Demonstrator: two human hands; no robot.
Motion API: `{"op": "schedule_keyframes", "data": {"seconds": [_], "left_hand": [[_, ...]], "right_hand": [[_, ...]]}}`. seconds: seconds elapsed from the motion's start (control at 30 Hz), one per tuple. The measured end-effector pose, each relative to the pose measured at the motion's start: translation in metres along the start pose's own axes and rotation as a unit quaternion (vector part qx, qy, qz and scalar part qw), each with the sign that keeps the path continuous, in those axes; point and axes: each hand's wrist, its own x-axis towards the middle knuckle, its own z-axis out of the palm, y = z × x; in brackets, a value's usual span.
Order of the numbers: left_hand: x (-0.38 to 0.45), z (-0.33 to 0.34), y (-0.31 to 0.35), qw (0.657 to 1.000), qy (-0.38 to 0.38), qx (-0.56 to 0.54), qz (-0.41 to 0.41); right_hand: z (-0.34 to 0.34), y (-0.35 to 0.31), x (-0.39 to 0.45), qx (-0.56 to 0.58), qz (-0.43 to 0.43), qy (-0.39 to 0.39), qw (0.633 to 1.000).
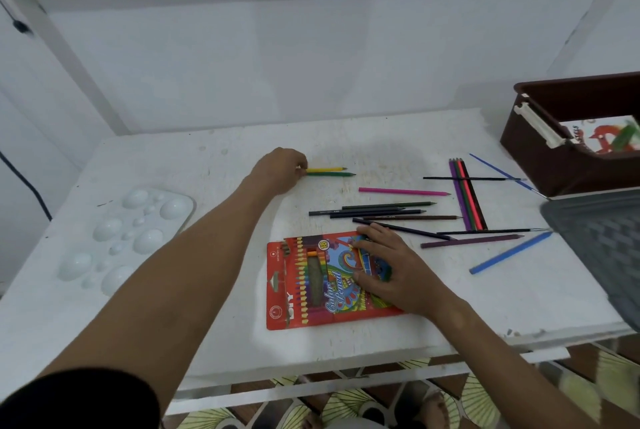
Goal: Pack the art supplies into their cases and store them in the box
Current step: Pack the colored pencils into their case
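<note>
Right hand (398, 269): flat on the red colour pencil case (311, 283) near the table's front edge, fingers spread and straight, pressing it down rather than gripping.
Case contents: a few pencils apparently already slotted in behind the window, hard to count, definitely not all of them.
Blue pencil (510, 253): loose, right of the case, lying diagonal.
Loose pencils, middle: a dark bunch (372, 211) just beyond the right hand's fingertips, plus a purple one (472, 241) and a pink one (403, 191) further back.
Bundle on the right (467, 194): purple, green, red and black side by side, crossed by a thin dark paintbrush (472, 179).
Paint palette (126, 238): white, wells up, far left of the table, untouched.
Left hand (280, 169): reaching to the far side, fingers curled over the ends of a yellow pencil (325, 169) and a green pencil (330, 174), looks like pinching both together.
Brown box (530, 141): far right corner, open, some printed packet already inside.
Grey basket (602, 241): right edge, only partly in view.
Progress: early-ish, honestly. One item seemingly boxed, most pencils, the brushes and the palette not yet packed, case not closed or stored.
</note>
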Motion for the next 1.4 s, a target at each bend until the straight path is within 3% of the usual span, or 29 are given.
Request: {"op": "schedule_keyframes", "data": {"seconds": [0.23, 0.53, 0.7, 0.93, 1.17, 1.3, 1.4], "left_hand": [[-0.009, 0.004, 0.006, 0.998, -0.054, 0.029, -0.023], [-0.080, -0.020, -0.032, 0.965, -0.177, -0.039, -0.190], [-0.120, -0.029, -0.035, 0.951, -0.148, -0.130, -0.239], [-0.147, -0.019, -0.027, 0.961, -0.066, -0.103, -0.248], [-0.139, -0.023, -0.023, 0.964, -0.077, -0.086, -0.239], [-0.137, -0.023, -0.022, 0.942, -0.133, -0.149, -0.269], [-0.143, -0.024, -0.018, 0.938, -0.158, -0.129, -0.279]], "right_hand": [[0.000, 0.002, 0.000, -0.002, 0.001, 0.007, 1.000], [0.003, 0.005, 0.001, -0.003, 0.000, 0.012, 1.000], [0.003, 0.001, 0.000, 0.011, 0.004, 0.018, 1.000], [0.003, -0.002, -0.001, 0.009, 0.007, 0.014, 1.000], [0.003, -0.003, -0.002, 0.012, 0.005, 0.019, 1.000], [0.003, -0.001, -0.001, 0.013, 0.008, 0.016, 1.000], [0.004, 0.001, -0.001, 0.014, 0.007, 0.016, 1.000]]}}
